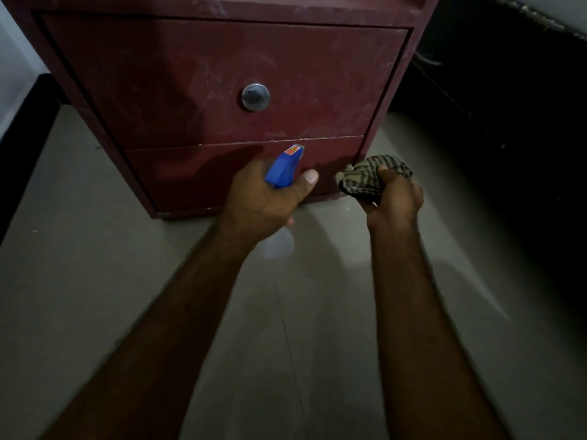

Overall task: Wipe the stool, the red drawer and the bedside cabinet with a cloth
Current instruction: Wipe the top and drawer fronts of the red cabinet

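Two hands work low in front of the bedside cabinet (152,185), whose red drawer (222,81) shows pale smears and scuffs around its round metal knob (255,97); a plainer lower panel (203,176) sits beneath it, close to the floor (95,281). The step in hand looks like wetting the front before wiping; the left hand (263,201) is wrapped around the blue head of a spray bottle (284,168), its nozzle aimed at the lower panel, thumb laid along the side, fingers closed tight with the trigger hidden under them; whether it is being squeezed I cannot tell. The right hand (394,198) is closed into a loose fist on a bunched checked cloth (374,177), held just off the cabinet's lower right corner and, as far as can be seen, not touching it. The next move likely calls for bringing the cloth onto the sprayed surface and opening it enough to give a flat face; the smears higher on the drawer will need firm strokes, working around the knob. The stool is not in view.
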A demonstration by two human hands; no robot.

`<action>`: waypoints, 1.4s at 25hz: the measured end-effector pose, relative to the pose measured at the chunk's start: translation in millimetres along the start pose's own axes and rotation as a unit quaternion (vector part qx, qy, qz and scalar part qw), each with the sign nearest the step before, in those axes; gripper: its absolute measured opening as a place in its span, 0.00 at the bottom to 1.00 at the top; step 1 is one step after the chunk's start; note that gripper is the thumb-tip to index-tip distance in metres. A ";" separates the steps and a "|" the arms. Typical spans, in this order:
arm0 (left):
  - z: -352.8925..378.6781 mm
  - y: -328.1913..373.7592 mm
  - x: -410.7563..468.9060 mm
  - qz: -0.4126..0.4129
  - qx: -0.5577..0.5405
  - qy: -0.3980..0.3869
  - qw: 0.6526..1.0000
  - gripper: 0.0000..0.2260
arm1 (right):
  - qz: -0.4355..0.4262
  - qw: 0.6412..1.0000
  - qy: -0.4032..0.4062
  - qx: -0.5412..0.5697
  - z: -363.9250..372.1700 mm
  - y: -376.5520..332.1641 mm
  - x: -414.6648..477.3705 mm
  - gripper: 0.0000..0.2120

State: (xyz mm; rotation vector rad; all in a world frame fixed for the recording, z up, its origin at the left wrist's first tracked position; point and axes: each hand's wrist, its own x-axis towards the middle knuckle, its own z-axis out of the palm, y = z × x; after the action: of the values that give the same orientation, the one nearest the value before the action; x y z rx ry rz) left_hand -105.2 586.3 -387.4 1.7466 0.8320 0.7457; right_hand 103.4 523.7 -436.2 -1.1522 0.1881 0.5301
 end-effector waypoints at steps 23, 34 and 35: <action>21.4 15.3 13.7 0.014 0.008 0.017 1.000 0.20 | 0.025 0.999 -0.017 0.015 -6.3 -0.9 5.8 0.26; 14.6 8.5 4.6 -0.029 0.015 0.042 0.999 0.20 | 0.024 0.999 -0.023 0.021 0.7 2.7 8.8 0.28; 10.2 11.3 3.6 -0.021 0.000 0.051 0.998 0.20 | 0.025 0.999 -0.027 0.019 2.4 3.6 7.4 0.28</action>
State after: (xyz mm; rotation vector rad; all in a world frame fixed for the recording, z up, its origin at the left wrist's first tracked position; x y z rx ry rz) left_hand -92.8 581.2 -379.3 1.6966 0.9351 0.8127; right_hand 107.8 529.3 -441.2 -1.0972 0.1796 0.5983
